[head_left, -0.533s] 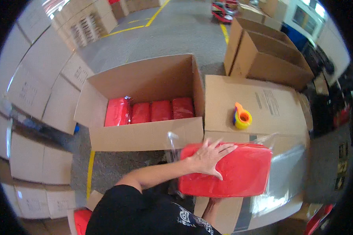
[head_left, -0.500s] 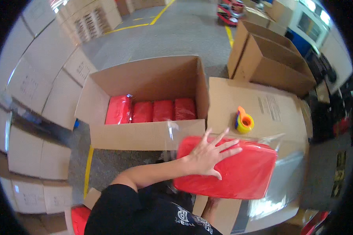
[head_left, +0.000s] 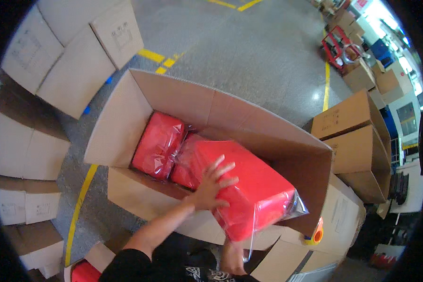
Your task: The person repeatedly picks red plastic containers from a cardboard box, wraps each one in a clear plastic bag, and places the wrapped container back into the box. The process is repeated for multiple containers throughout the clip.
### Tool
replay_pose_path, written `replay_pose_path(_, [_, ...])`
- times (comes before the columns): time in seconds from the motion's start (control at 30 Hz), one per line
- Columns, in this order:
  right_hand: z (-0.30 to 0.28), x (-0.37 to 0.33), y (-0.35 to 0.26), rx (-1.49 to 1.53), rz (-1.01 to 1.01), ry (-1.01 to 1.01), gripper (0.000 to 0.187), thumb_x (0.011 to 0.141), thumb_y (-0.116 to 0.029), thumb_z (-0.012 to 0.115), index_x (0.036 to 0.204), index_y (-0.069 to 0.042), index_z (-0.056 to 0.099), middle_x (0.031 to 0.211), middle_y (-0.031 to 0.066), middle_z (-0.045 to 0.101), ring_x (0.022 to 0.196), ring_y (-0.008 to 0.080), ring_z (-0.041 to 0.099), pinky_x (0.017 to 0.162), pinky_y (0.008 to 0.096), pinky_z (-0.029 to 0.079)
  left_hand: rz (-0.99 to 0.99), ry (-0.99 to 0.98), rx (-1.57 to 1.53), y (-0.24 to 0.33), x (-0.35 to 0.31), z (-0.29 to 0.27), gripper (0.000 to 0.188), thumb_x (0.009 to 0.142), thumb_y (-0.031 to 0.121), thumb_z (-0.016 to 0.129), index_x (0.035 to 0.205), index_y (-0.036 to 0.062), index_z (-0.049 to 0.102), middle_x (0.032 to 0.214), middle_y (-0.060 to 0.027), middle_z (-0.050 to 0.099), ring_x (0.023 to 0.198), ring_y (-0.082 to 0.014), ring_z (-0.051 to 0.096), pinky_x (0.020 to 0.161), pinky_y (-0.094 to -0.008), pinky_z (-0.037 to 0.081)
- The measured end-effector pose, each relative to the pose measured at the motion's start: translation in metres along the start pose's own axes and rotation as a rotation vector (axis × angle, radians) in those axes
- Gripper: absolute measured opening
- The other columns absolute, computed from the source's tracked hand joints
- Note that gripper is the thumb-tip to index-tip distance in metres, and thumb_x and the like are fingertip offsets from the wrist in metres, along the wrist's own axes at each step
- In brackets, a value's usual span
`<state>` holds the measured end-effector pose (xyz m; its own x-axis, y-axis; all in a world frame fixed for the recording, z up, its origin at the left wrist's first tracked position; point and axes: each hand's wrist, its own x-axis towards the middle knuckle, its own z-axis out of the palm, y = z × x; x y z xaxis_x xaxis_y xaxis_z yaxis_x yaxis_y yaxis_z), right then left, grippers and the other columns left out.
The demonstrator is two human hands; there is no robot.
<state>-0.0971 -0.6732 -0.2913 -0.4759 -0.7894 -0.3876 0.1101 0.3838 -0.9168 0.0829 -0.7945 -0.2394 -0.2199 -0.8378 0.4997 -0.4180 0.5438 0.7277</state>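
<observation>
A large red package [head_left: 249,174] in clear plastic is tilted over the open cardboard box [head_left: 263,115]. My left hand [head_left: 211,185] lies on its left side with fingers spread. My right hand [head_left: 232,256] holds the package from below at its near end; those fingers are hidden behind it. Inside the box, an upright wrapped red package [head_left: 157,143] stands at the left end. Beside it, another red package [head_left: 185,171] is partly covered by the held one. Loose clear film sticks out at the held package's right end.
A yellow and orange tape dispenser [head_left: 316,235] sits right of the box on flattened cardboard [head_left: 338,211]. Open brown cartons [head_left: 350,145] stand farther right. Stacked cartons [head_left: 33,150] line the left side. A red trolley [head_left: 336,47] is at the far right, near yellow floor lines.
The large red package has moved from the cardboard at right to above the box, tilting on the way. Both hands travelled with it. The view has also turned.
</observation>
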Motion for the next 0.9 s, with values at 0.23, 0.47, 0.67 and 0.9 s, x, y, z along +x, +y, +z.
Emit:
replay_pose_path(0.23, [0.163, 0.090, 0.058, -0.310, -0.172, -0.078, 0.086, 0.090, -0.054, 0.056, 0.149, -0.004, 0.017, 0.151, 0.0195, 0.020, 0.131, 0.0373, 0.039, 0.110, 0.0447, 0.029, -0.849, 0.184, -0.486, -0.194, -0.020, -0.013, 0.067, 0.097, 0.055, 0.033, 0.148, 0.0122, 0.029, 0.155, -0.0151, 0.018, 0.144, -0.0307, 0.015, 0.115, -0.0441, 0.015])
replay_pose_path(0.47, [0.235, 0.132, 0.114, -1.061, 0.007, -0.624, 0.116, 0.074, -0.055, 0.072, 0.152, -0.023, -0.007, 0.157, 0.0158, -0.012, 0.130, 0.0484, 0.038, 0.092, 0.0733, 0.035, -0.990, -0.365, 0.502, -0.239, -0.114, 0.021, 0.065, 0.095, 0.044, 0.047, 0.152, 0.0272, 0.019, 0.159, -0.0089, 0.008, 0.144, -0.0394, 0.011, 0.107, -0.0612, 0.027])
replay_pose_path(0.67, [0.207, 0.141, 0.068, -0.732, 0.236, -0.644, 0.098, 0.074, -0.055, 0.072, 0.150, -0.016, 0.023, 0.144, 0.0193, 0.042, 0.122, 0.0374, 0.052, 0.100, 0.0500, 0.042, -0.859, -0.606, 0.556, -0.258, -0.106, -0.008, 0.081, 0.087, 0.034, 0.063, 0.152, 0.0171, 0.019, 0.157, -0.0177, 0.008, 0.144, -0.0368, 0.015, 0.115, -0.0494, 0.021])
replay_pose_path(0.9, [-0.004, 0.001, 0.013, -0.227, -0.252, 0.040, 0.036, 0.093, -0.021, 0.057, 0.123, -0.002, 0.055, 0.112, 0.0155, 0.066, 0.104, 0.0278, 0.064, 0.090, 0.0377, 0.051, -0.585, -0.354, 0.136, -0.113, -0.068, 0.030, 0.062, 0.098, 0.024, 0.049, 0.147, -0.0015, 0.022, 0.153, -0.0229, 0.023, 0.141, -0.0353, 0.025, 0.116, -0.0425, 0.019])
